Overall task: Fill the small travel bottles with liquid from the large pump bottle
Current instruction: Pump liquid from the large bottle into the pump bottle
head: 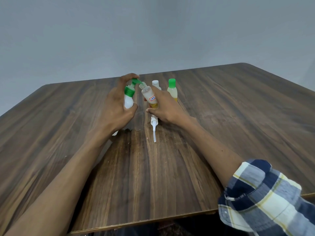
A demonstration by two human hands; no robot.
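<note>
Left hand (117, 101): wrapped around the white pump bottle (128, 101), thumb against its lower body, fingers curled over the top onto the green pump head (135, 81). The bottle stands upright under this hand; its green collar shows just below the fingers.

Right hand (163, 106): grips a small clear travel bottle (150, 96) around its lower half, uncapped and tilted so its open neck leans toward the left hand, right at the tip of the green spout. Yellowish liquid sits in its base; a white label with red border faces the camera.

Just beyond the right hand: a white-capped bottle (155, 83), mostly hidden by the fingers, and beside it a green-capped bottle (172, 91) holding pale liquid, upright.

Below the right hand: a loose white pump piece (154, 128) lying on the wooden table (221, 116).

Right forearm: rolled plaid sleeve (265, 196).
</note>
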